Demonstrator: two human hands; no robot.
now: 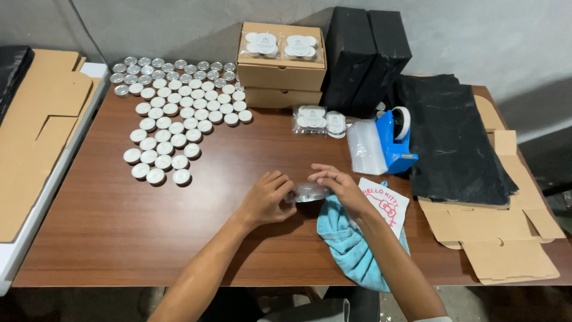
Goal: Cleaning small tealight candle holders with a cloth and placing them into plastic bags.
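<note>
Both my hands meet over the front middle of the brown wooden table (pixel 179 238). Between them lies a small clear plastic packet of tealight candles (pixel 310 192), silvery and shiny. My left hand (pixel 266 198) pinches its left end. Fingers of my right hand (pixel 341 186) rest on its top and right side. The packet sits just above a light blue cloth (pixel 348 244) that lies under my right forearm. A white printed bag (pixel 387 203) peeks out beside my right wrist.
Many loose white tealights (pixel 179 113) cover the table's back left. Two stacked cardboard boxes (pixel 281 71) carry packed candles on top. Packed packets (pixel 319 121), clear bags (pixel 364 147), a blue tape dispenser (pixel 394 143), black sheets (pixel 453 143) and flat cardboard (pixel 500 238) lie to the right.
</note>
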